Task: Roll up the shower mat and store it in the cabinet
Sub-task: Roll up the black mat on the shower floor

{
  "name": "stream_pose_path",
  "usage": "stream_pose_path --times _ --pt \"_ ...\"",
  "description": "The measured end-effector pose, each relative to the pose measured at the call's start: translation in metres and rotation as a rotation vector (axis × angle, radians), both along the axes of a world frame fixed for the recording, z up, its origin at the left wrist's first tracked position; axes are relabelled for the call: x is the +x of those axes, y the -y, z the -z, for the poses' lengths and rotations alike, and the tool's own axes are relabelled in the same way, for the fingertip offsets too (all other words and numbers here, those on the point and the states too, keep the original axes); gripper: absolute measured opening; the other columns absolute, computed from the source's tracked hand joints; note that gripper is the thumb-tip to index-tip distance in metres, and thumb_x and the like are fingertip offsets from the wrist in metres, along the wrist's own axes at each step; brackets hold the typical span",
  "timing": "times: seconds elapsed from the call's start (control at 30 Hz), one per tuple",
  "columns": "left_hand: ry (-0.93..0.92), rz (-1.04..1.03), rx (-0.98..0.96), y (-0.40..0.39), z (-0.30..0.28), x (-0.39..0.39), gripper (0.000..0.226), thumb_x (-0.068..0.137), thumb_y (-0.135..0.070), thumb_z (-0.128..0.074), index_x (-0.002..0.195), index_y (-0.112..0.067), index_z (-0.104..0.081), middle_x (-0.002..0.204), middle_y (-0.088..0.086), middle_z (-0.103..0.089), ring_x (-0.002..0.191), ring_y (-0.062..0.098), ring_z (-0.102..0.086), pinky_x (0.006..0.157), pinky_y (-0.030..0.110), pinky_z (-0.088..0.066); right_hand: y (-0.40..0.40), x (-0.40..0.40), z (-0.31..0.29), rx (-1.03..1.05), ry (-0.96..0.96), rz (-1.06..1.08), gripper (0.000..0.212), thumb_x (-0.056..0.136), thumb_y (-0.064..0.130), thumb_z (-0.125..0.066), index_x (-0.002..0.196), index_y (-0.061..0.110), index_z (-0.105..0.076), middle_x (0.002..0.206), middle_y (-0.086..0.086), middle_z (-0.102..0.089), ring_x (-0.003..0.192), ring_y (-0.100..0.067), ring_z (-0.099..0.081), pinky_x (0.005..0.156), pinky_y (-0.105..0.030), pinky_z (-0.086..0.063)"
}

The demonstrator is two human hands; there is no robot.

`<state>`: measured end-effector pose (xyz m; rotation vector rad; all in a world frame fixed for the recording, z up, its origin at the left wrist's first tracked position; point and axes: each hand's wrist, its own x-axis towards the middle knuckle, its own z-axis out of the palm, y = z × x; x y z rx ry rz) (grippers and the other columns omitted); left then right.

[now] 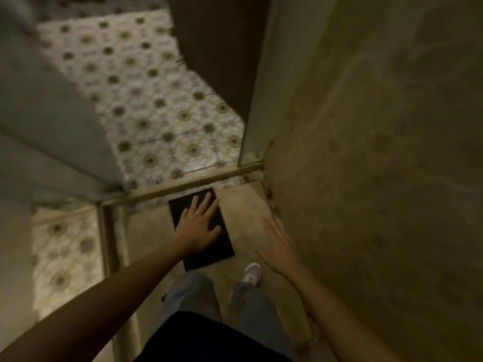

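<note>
The mat [209,246] lies flat and dark on the floor [245,205], just below the threshold strip [183,186]. My left hand [200,226] hangs over it, fingers spread, gripping nothing. My right hand [277,244] is open too, empty, beside the wall [366,152].

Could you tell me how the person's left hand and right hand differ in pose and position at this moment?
The left hand is seen over the dark mat, fingers spread; the right hand is off the mat, over bare floor near the wall. The left points towards the threshold strip; the right angles to the wall. Both are open and hold nothing.
</note>
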<state>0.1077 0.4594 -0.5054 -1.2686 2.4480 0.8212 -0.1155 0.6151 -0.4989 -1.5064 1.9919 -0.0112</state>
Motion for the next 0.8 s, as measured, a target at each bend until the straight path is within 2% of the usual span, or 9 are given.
stream_pose_path --times 0.17,0.37,0.43,0.53,0.63,0.8 --pt "0.034 -0.221 0.017 -0.027 0.025 0.059 0.081 0.09 -0.056 -0.046 0.153 -0.036 0.002 0.163 -0.001 0.011 0.148 0.03 0.012 0.119 0.057 -0.012 0.043 0.02 0.026 0.077 0.036 -0.261 0.084 0.098 0.039 -0.056 0.158 0.008 -0.006 0.167 -0.009 -0.002 0.153 -0.023 -0.001 0.114 -0.025 0.009" --pt "0.112 -0.442 0.034 -0.067 0.064 0.133 0.082 0.089 -0.059 -0.043 0.153 -0.034 0.003 0.164 -0.002 0.007 0.148 0.027 0.012 0.118 0.052 -0.008 0.067 0.074 0.055 0.28 0.082 -0.437 0.07 0.102 0.037 -0.048 0.157 0.006 -0.017 0.165 -0.011 -0.015 0.152 -0.024 -0.014 0.124 -0.038 -0.011" --pt "0.103 -0.447 0.031 -0.071 0.088 0.151 0.081 0.089 -0.06 -0.04 0.153 -0.034 0.003 0.165 -0.001 0.006 0.148 0.026 0.014 0.118 0.052 -0.009 0.074 0.093 0.077 0.319 0.095 -0.488 0.067 0.102 0.037 -0.048 0.156 0.008 -0.021 0.164 -0.011 -0.019 0.151 -0.024 -0.018 0.124 -0.04 -0.016" --pt "0.101 -0.379 0.1 -0.073 0.131 0.171 0.08 0.09 -0.058 -0.041 0.153 -0.03 -0.001 0.165 0.001 0.001 0.149 0.029 0.009 0.118 0.053 -0.013 0.076 0.116 0.124 0.256 -0.018 -0.64 0.074 0.102 0.043 -0.048 0.158 0.01 -0.013 0.166 -0.009 -0.012 0.152 -0.023 -0.011 0.124 -0.037 -0.014" --pt "0.144 -0.331 0.126 -0.081 0.185 0.179 0.082 0.088 -0.058 -0.04 0.153 -0.031 0.003 0.164 0.0 0.006 0.149 0.03 0.009 0.119 0.054 -0.014 0.075 0.129 0.175 0.238 -0.048 -0.685 0.077 0.101 0.046 -0.049 0.158 0.009 -0.012 0.167 -0.009 -0.012 0.152 -0.023 -0.011 0.124 -0.037 -0.014" --pt "0.179 -0.276 0.171 -0.076 0.302 0.161 0.079 0.091 -0.055 -0.04 0.154 -0.029 0.0 0.164 0.001 0.009 0.149 0.029 0.009 0.12 0.053 -0.012 0.08 0.138 0.302 0.234 -0.07 -0.713 0.085 0.098 0.045 -0.057 0.159 0.011 -0.008 0.167 -0.008 -0.007 0.153 -0.023 -0.006 0.122 -0.037 -0.013"
